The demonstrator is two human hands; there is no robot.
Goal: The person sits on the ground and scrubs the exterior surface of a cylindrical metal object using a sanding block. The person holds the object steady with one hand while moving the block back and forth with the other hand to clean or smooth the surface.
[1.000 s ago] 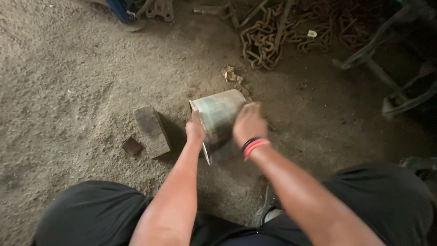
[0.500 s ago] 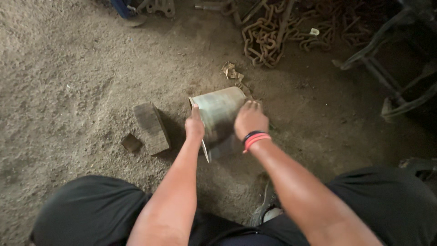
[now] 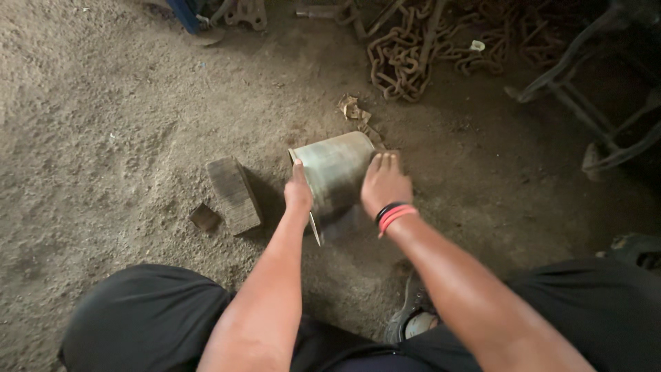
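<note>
Curved sheet metal (image 3: 335, 172), grey and bent like a half-tube, lies on the dirt floor (image 3: 103, 124) at the middle of the frame, and I have both hands on it. My left hand (image 3: 298, 193) grips its left edge with fingers curled round the rim, while my right hand (image 3: 384, 184), banded at the wrist, presses flat and open on its right side. Just left sits a wooden block (image 3: 234, 194); rusty chains (image 3: 406, 55) lie heaped at upper centre.
</note>
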